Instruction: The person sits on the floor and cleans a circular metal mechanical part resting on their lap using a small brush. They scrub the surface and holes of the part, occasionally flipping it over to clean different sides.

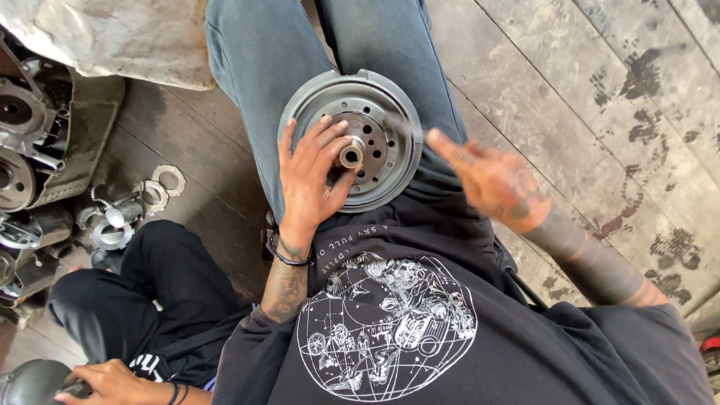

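A round grey metal disc (pixel 352 139) with a ring of small holes rests on my lap against my blue jeans. My left hand (pixel 311 176) lies spread over its lower left face, thumb and fingers closing around a short brass sleeve (pixel 351 156) at the hub. My right hand (pixel 491 180) hovers just right of the disc, blurred by motion, its fingers pointing at the rim. A faint grey streak near the fingertips is too smeared to identify.
Engine casings (pixel 30 142), metal rings and washers (pixel 142 199) lie on the stained plank floor at left. A pale sack (pixel 120 37) sits at top left. Another person in black trousers (pixel 142 300) sits at lower left, one hand (pixel 112 382) near the bottom edge.
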